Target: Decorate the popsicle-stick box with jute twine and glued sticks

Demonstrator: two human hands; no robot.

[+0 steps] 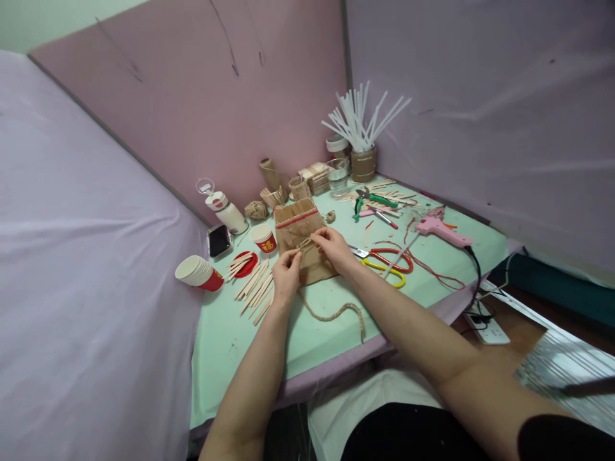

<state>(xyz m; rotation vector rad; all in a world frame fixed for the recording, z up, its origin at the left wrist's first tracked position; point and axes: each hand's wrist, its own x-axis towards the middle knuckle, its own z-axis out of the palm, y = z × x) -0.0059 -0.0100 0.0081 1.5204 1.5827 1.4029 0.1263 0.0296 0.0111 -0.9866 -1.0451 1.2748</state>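
My left hand [287, 272] and my right hand [332, 248] are close together, both with fingers pinched on a piece of jute twine [305, 243] stretched between them. Just behind the fingers stands a brown box-like craft piece [296, 216] with a red band along its upper edge. A flat brown cardboard base [318, 273] shows beneath and in front of it, partly covered by my hands. A braided jute cord [331, 317] trails from near my left wrist across the table, its end lying toward the front edge.
Wooden sticks [257, 288] and stacked paper cups [198, 272] lie to the left, near a phone [220, 241]. Scissors [391, 261], a pink glue gun [442, 230] with its cable, and green-handled pliers [375, 200] are to the right. White glue sticks [358, 118] stand in a jar behind.
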